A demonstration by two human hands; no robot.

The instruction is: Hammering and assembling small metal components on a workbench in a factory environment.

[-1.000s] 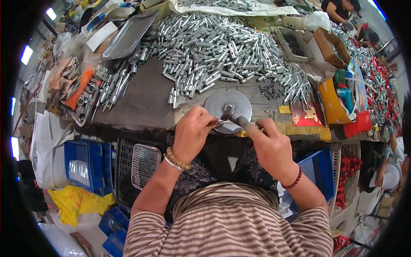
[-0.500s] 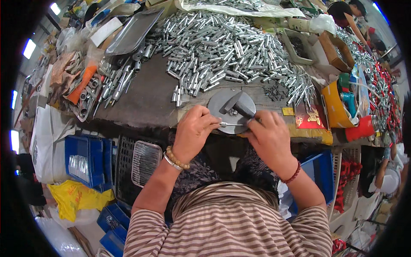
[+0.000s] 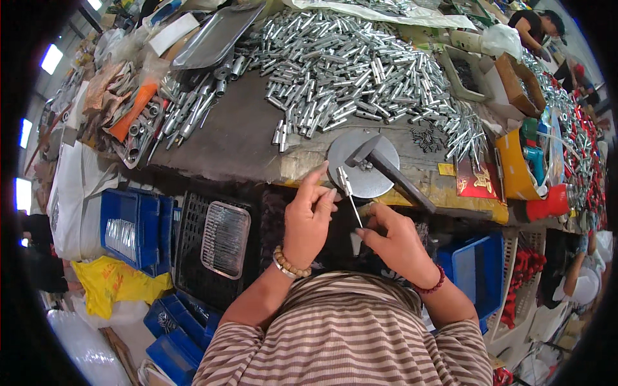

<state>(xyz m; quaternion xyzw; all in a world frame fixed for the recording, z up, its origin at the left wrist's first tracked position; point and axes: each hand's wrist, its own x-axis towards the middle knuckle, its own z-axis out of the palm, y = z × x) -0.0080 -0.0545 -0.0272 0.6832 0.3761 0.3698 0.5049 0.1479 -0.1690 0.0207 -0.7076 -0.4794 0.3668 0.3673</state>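
A thin metal rod with a thicker silvery sleeve (image 3: 351,201) at its upper end slants over the table's front edge. Its lower end is pinched between the thumb and fingers of my right hand (image 3: 400,243). My left hand (image 3: 310,215) is just left of the sleeve, fingers apart, holding nothing that I can see. Behind the rod, a round grey metal disc (image 3: 341,147) rests on the table. A hammer (image 3: 394,172) lies across it, head on the disc and handle sticking out toward the front right. Small metal bits (image 3: 365,165) sit by the hammer head.
A big heap of silvery metal tubes (image 3: 360,71) covers the back of the table. Small dark pins (image 3: 428,139) lie right of the disc. A yellow container (image 3: 515,161) stands at the right edge. Below are blue bins (image 3: 476,270) and a tray of rods (image 3: 225,239).
The hammer's handle now shows, no longer covered by my right hand. The rod has swung from lying level over the disc to a steep slant, and my left fingers have come off it.
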